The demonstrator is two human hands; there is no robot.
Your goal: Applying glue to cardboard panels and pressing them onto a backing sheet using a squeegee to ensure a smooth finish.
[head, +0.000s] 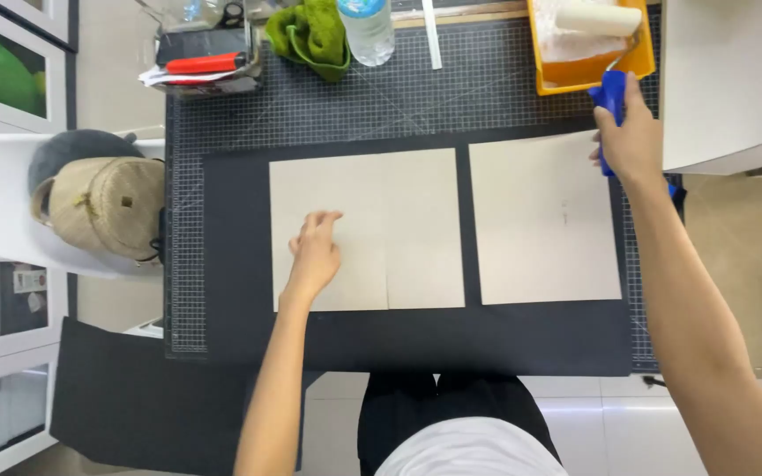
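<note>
Seen from the head camera, looking down on a gridded cutting mat (354, 106) covered by a large black sheet (416, 339). Two beige boards lie on the sheet, side by side with a narrow black gap between them: left board (399, 229), right board (544, 220). Risks first. The left hand (315, 256) bears only lightly on the left board, so a sideways nudge could probably skew that board and make the gap uneven. The paint roller (594, 19) rests in the orange tray (588, 70), which sits at the mat's far right corner, just beyond the right board; if the roller comes out loaded, drips could land on the board's bare face or on the black sheet. A pull on the handle could also drag the tray. Grip: the right hand (632, 137) is closed around the roller's blue handle (612, 92), fingers wrapped and wrist above the right board's far corner. The left hand is loosely open, holding nothing, fingertips (326, 218) extended and touching the left board near its left edge. Nearby: a green cloth (315, 35) and a clear bottle (368, 31) at the far edge.
</note>
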